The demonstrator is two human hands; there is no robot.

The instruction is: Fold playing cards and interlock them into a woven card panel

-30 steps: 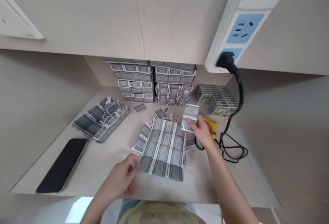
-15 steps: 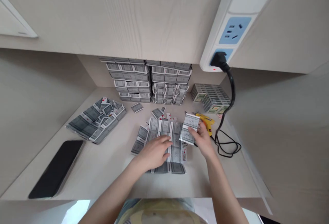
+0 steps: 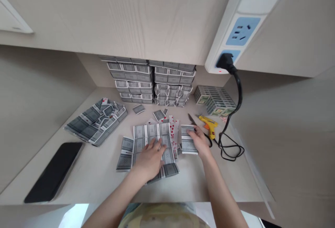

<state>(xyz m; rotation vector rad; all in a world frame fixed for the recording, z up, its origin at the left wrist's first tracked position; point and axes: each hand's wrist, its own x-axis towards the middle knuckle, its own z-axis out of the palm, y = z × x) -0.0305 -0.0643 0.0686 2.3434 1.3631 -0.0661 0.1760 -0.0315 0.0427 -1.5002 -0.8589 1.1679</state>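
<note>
My left hand (image 3: pixel 151 156) lies with fingers spread on a sheet of joined playing cards (image 3: pixel 140 144), grey patterned backs up. One flap hangs off the sheet's left side, another along its near edge. My right hand (image 3: pixel 200 141) pinches a small panel of joined playing cards (image 3: pixel 188 146) by its right edge, just right of the sheet. Between them, face-up playing cards (image 3: pixel 175 130) with red diamonds stick out from beneath the sheet. Scissors (image 3: pixel 192 119), partly hidden by my right hand, lie behind it.
A yellow glue gun (image 3: pixel 210 123) and its black cable (image 3: pixel 237 92) lie at right. A card-made tray (image 3: pixel 104 130) holding loose pieces and a black phone (image 3: pixel 53 174) are at left. Stacked card boxes (image 3: pixel 134 88) and card packs (image 3: pixel 216 99) stand behind; a power strip (image 3: pixel 240 29) hangs above.
My left hand has slid the card sheet to the left, uncovering more face-up cards. My right hand has lowered the card panel slightly towards me, and the scissors now show more.
</note>
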